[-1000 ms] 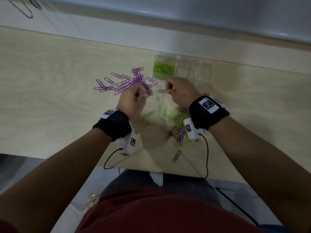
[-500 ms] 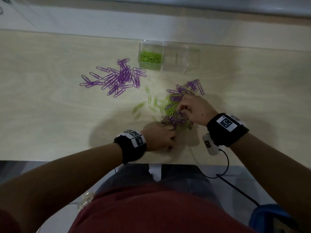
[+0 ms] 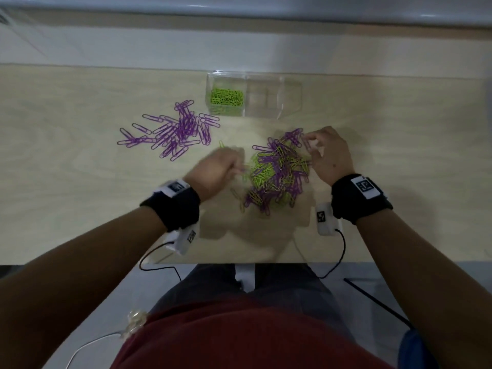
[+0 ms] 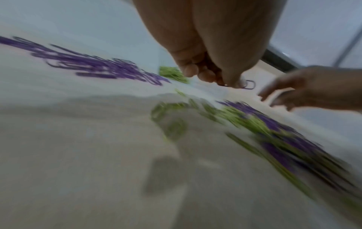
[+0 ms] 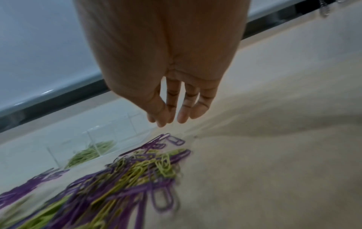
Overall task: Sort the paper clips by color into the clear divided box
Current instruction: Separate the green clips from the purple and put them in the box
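A mixed pile of purple and green paper clips (image 3: 277,169) lies on the table in front of me. My left hand (image 3: 235,166) hovers at the pile's left edge; in the left wrist view its curled fingers pinch a purple clip (image 4: 249,84). My right hand (image 5: 166,122) hangs over the pile's far right corner, fingers nearly straight, nothing visible in them. The clear divided box (image 3: 288,99) stands beyond the pile, with green clips (image 3: 226,97) in its left compartment. The other compartments look empty.
Loose purple clips (image 3: 178,131) are spread out to the left of the box. A few stray green clips (image 3: 221,143) lie between that spread and the mixed pile. The table's near edge (image 3: 239,262) runs close behind my wrists, with cables hanging over it.
My left hand rose from the pile's near edge to its left side, now pinching a purple clip. My right hand moved from the pile's middle to its far right corner.
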A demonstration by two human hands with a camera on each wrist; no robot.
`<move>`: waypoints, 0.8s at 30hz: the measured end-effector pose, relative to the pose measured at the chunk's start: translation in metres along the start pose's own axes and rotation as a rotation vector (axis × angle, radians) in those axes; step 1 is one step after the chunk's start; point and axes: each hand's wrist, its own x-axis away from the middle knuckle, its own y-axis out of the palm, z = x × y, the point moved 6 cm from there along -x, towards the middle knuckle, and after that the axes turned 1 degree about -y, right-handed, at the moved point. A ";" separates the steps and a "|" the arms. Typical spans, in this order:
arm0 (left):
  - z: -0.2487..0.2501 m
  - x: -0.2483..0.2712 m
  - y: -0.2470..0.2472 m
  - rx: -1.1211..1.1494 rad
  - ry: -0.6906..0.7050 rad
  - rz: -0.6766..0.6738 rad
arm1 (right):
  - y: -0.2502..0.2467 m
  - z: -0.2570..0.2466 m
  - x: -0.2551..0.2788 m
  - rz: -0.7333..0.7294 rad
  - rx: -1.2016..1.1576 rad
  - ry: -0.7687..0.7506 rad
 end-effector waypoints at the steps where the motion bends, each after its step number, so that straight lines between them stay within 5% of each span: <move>1: -0.011 -0.006 -0.014 -0.004 -0.066 0.071 | 0.002 -0.002 -0.007 -0.032 0.034 -0.013; 5: -0.023 -0.032 -0.028 -0.275 -0.141 0.165 | 0.012 -0.021 -0.030 -0.216 0.179 -0.142; 10: 0.011 -0.073 0.024 -0.138 -0.094 -0.149 | 0.025 -0.019 -0.045 -0.329 0.280 -0.144; 13: 0.015 -0.089 0.038 -0.185 -0.157 -0.233 | 0.027 -0.013 -0.048 -0.329 0.264 -0.103; 20: -0.006 -0.094 0.032 0.012 -0.253 -0.176 | 0.016 0.003 -0.047 -0.274 0.012 -0.032; 24: -0.012 -0.084 0.015 0.247 -0.319 -0.072 | -0.010 0.019 -0.048 -0.115 -0.099 0.053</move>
